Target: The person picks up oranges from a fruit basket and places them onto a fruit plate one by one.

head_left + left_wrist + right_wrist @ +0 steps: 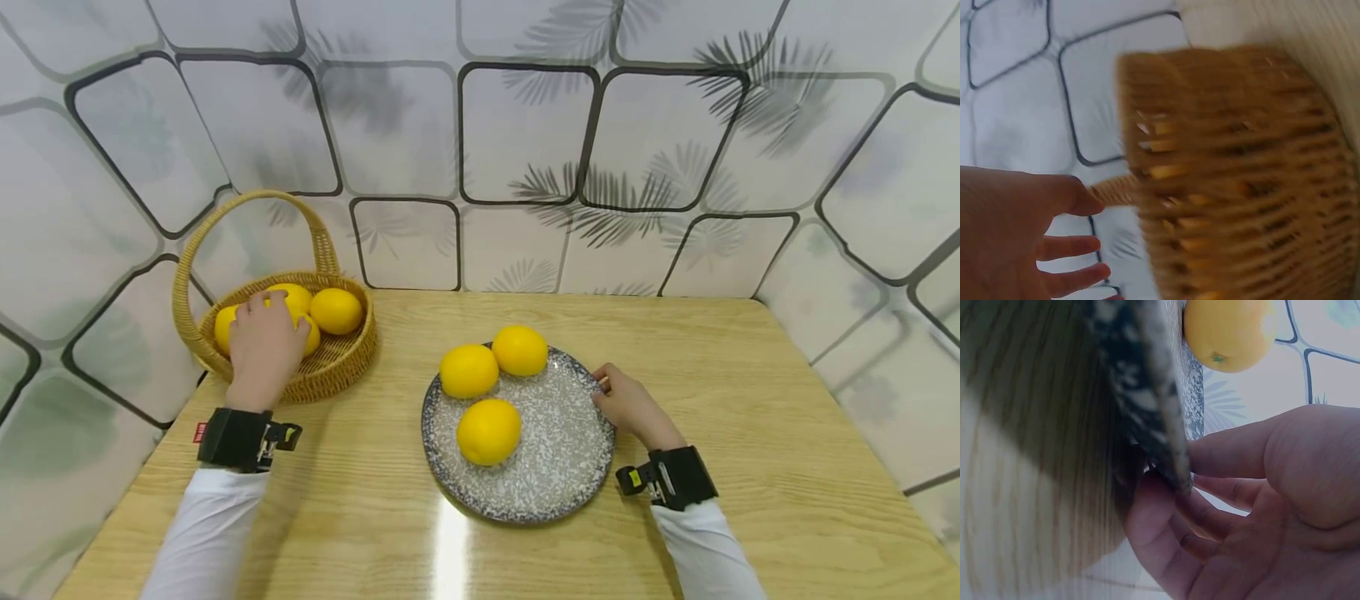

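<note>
**Left hand among the basket fruit, right hand on the plate rim**

A wooden desk (750,467) stands against a wall of pale tiles with dark outlines and leaf prints (525,125).

On the desk's near middle lies a speckled dark-rimmed plate (558,467), carrying three yellow citrus fruits: two touching at its far edge (468,371) (520,350) and one nearer, left of centre (489,431).

At the far left of the desk sits a wicker basket (341,362) with an arched handle, holding more yellow fruits; one lies uncovered on the right side of the basket (337,310).

The left arm, in a white sleeve with a black wrist strap, reaches straight away from the person into the basket. The left hand (262,346) lies palm down over the fruits there, fingers curved loosely over them. Whether they grip one cannot be told; the left wrist view is blurred and shows the fingers spread beside the basket wall.

The right arm angles in from the near right. The right hand (630,404) rests at the plate's right rim. In the right wrist view, the thumb lies on top of the rim and the fingers (1210,519) curl beneath it, pinching the edge.
</note>
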